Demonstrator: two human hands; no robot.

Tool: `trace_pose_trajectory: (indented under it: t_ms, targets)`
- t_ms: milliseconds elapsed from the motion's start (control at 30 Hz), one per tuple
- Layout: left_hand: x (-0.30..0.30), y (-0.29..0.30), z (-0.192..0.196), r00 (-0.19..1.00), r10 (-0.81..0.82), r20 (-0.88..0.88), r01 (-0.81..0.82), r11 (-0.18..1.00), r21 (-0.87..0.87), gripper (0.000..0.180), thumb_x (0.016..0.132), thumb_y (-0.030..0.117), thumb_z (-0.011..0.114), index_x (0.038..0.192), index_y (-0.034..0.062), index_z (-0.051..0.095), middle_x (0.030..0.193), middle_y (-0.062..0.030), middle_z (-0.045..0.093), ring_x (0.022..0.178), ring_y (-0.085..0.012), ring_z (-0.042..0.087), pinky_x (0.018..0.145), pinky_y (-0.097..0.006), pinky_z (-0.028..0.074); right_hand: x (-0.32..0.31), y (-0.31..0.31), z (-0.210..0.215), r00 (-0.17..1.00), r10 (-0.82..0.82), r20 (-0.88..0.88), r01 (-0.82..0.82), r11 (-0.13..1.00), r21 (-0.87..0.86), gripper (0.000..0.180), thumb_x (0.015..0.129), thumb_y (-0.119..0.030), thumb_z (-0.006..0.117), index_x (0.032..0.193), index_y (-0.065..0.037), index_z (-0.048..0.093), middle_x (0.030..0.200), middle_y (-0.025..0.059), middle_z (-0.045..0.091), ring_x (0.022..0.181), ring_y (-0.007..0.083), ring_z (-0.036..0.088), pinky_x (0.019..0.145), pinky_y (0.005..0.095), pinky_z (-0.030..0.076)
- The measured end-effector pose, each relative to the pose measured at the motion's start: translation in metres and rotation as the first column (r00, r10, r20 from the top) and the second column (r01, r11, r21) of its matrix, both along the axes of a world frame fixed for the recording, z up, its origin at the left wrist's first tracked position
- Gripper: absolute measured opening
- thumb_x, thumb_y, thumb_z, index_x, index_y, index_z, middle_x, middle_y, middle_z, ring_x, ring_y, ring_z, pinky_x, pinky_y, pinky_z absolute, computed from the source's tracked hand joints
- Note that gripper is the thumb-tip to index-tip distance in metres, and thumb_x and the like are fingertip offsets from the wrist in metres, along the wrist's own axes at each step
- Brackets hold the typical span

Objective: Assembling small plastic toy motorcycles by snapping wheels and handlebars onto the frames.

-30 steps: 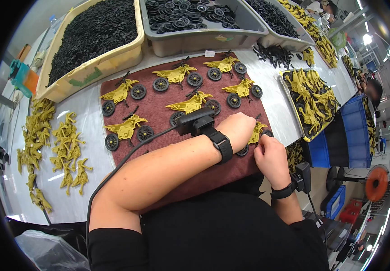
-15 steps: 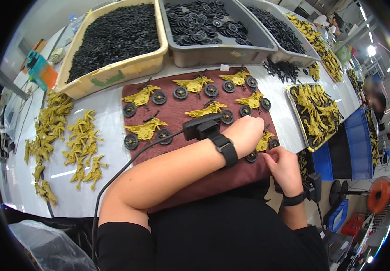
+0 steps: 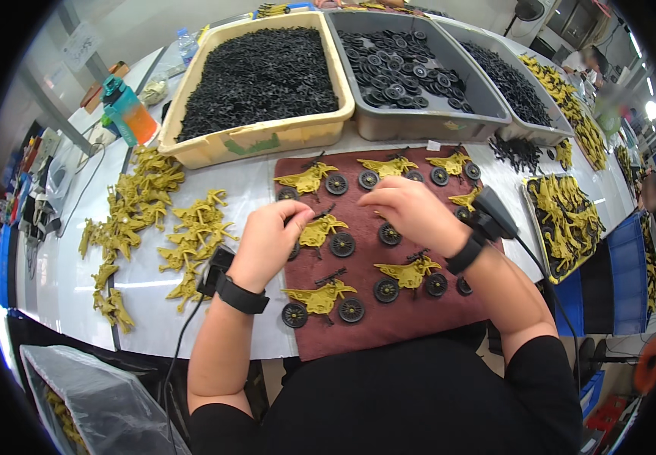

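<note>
Rows of toy motorcycles with yellow bodies and black wheels lie on a dark red cloth. My left hand is at the cloth's left edge, thumb and fingertips pinched together beside a yellow motorcycle of the middle row. Whatever is in that pinch is too small to make out. My right hand hangs over the middle row, its bent fingers pointing left and hiding most of a motorcycle; one black wheel shows below it. What its fingertips hold, if anything, is hidden. Nearer me lie two motorcycles, one on the left, another to its right.
Behind the cloth stand a cream bin of small black parts, a grey bin of black wheels and another grey bin. Yellow bodies lie left. A tray of yellow-and-black pieces sits right, a bottle far left.
Both hands have left the motorcycle at the cloth's front right. My left hand has moved to the left edge, my right hand to the middle row. The view has turned, shifting the table rightward.
</note>
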State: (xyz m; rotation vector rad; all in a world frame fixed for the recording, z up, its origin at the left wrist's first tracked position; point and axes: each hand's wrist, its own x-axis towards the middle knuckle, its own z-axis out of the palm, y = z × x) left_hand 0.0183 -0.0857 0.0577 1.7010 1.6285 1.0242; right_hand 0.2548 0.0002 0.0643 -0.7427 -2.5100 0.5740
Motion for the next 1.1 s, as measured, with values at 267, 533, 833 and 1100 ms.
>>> trace_pose_trajectory:
  t_ms: [267, 533, 833, 1100]
  targets:
    - [-0.004, -0.007, -0.024, 0.998, 0.057, 0.012, -0.057, 0.998, 0.017, 0.017, 0.086, 0.013, 0.065, 0.095, -0.0010, 0.069, 0.080, -0.0134, 0.068, 0.072, -0.0197, 0.064, 0.066, -0.030, 0.049, -0.062, 0.022, -0.030, 0.934, 0.149, 0.324, -0.174, 0.983, 0.051, 0.027, 0.078, 0.001, 0.057, 0.101, -0.007, 0.068, 0.097, 0.0097, 0.063, 0.095, 0.0279, 0.062, 0.084, 0.0365, 0.051]
    - [-0.007, -0.010, -0.037, 0.968, -0.061, -0.242, 0.081, 0.994, 0.074, 0.016, 0.081, 0.009, 0.066, 0.096, 0.0024, 0.069, 0.082, -0.0149, 0.065, 0.078, -0.0315, 0.062, 0.071, -0.037, 0.049, -0.051, 0.027, -0.026, 0.967, 0.092, 0.236, -0.100, 0.995, 0.019, 0.020, 0.081, -0.006, 0.062, 0.100, -0.004, 0.065, 0.093, 0.0119, 0.059, 0.091, 0.0306, 0.059, 0.081, 0.0383, 0.049]
    - [-0.009, -0.012, -0.042, 0.949, -0.118, -0.291, 0.154, 0.982, 0.105, 0.022, 0.078, 0.009, 0.069, 0.099, 0.0044, 0.069, 0.079, -0.0131, 0.062, 0.077, -0.0310, 0.059, 0.070, -0.038, 0.048, -0.045, 0.012, -0.021, 0.917, 0.047, 0.397, -0.070, 0.997, 0.044, 0.028, 0.079, -0.003, 0.060, 0.107, -0.002, 0.063, 0.101, 0.0143, 0.058, 0.099, 0.0316, 0.057, 0.084, 0.0378, 0.049]
    - [-0.008, -0.013, -0.041, 0.952, -0.108, -0.286, 0.145, 0.983, 0.112, 0.022, 0.078, 0.009, 0.069, 0.099, 0.0047, 0.069, 0.079, -0.0132, 0.062, 0.076, -0.0310, 0.059, 0.069, -0.039, 0.048, -0.046, 0.019, -0.024, 0.961, 0.010, 0.276, 0.012, 0.997, -0.079, 0.023, 0.080, -0.007, 0.064, 0.102, 0.000, 0.064, 0.094, 0.0138, 0.061, 0.094, 0.0321, 0.060, 0.084, 0.0373, 0.049]
